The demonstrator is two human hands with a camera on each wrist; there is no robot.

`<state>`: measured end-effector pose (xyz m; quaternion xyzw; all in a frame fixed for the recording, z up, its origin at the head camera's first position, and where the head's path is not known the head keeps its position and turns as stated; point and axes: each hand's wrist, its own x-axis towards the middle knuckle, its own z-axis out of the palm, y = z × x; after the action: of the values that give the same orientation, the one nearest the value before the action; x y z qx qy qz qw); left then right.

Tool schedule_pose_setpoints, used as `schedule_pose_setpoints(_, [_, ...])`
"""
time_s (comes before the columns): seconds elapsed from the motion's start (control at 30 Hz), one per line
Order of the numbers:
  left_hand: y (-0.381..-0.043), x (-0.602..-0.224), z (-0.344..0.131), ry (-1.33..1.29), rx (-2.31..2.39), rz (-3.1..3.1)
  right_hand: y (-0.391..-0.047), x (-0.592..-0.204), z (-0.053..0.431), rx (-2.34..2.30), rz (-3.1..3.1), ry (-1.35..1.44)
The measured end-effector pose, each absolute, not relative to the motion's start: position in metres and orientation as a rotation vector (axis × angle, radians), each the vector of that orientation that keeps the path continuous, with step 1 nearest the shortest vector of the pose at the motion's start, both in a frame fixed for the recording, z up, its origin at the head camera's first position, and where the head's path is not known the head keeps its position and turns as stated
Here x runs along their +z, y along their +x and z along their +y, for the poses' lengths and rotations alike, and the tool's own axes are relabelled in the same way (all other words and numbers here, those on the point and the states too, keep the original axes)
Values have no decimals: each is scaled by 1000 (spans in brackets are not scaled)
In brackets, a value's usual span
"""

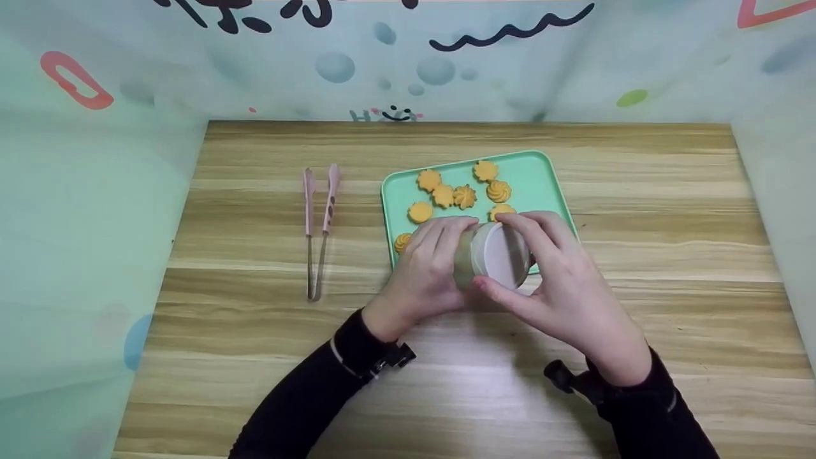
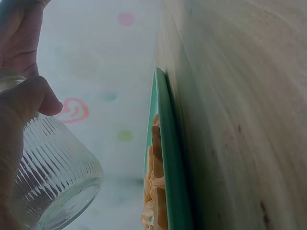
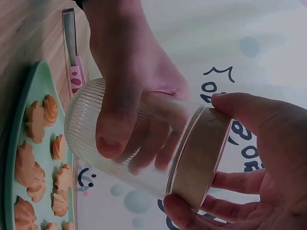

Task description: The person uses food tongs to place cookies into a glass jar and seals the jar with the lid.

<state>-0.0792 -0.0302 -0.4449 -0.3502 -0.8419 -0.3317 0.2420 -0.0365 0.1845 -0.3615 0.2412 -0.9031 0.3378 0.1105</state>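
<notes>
Left hand [image 1: 430,264] wraps its fingers round a clear ribbed jar [image 2: 62,167]; right hand [image 1: 567,293] grips the pale lid [image 3: 199,155] by its rim. From the left across the wooden counter [image 1: 669,255] lie pink-handled tongs [image 1: 326,224], well apart from both hands, then a green tray [image 1: 529,178] bearing golden cookies [image 1: 443,196]. Above the tray's near side, the jar is held tilted, lid end up and rightward.
</notes>
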Motion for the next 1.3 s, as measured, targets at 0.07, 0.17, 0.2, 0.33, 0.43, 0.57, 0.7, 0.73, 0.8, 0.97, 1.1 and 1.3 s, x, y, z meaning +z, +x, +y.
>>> schedule_pose_setpoints(0.07, [-79,-444,-30,-959,-907,-2317,-37,-362,185,989,-2659,716])
schedule_pose_setpoints(0.17, [-80,-444,-31,-963,-906,-2347,-39,-363,186,983,-2672,724])
schedule_pose_setpoints(0.2, [-80,-444,-31,-966,-904,-2357,-39,-363,187,981,-2675,728])
schedule_pose_setpoints(0.33, [-80,-443,-32,-986,-897,-2384,-41,-364,188,979,-2681,748])
schedule_pose_setpoints(0.43, [-80,-442,-34,-1006,-899,-2396,-42,-364,188,975,-2685,765])
schedule_pose_setpoints(0.57, [-80,-440,-36,-1046,-919,-2415,-42,-363,190,969,-2692,802])
schedule_pose_setpoints(0.7, [-80,-440,-36,-1105,-961,-2434,-41,-361,194,976,-2669,902])
schedule_pose_setpoints(0.73, [-80,-440,-37,-1119,-975,-2441,-41,-360,196,976,-2657,933])
schedule_pose_setpoints(0.8, [-80,-440,-37,-1149,-995,-2454,-41,-359,198,972,-2637,990])
schedule_pose_setpoints(0.97, [-80,-437,-36,-1210,-1057,-2494,-42,-356,203,1013,-2599,1116])
schedule_pose_setpoints(1.1, [-79,-434,-38,-1243,-1126,-2550,-45,-353,207,1044,-2566,1240])
schedule_pose_setpoints(1.3, [-79,-431,-38,-1323,-1243,-2589,-47,-351,214,1039,-2506,1446])
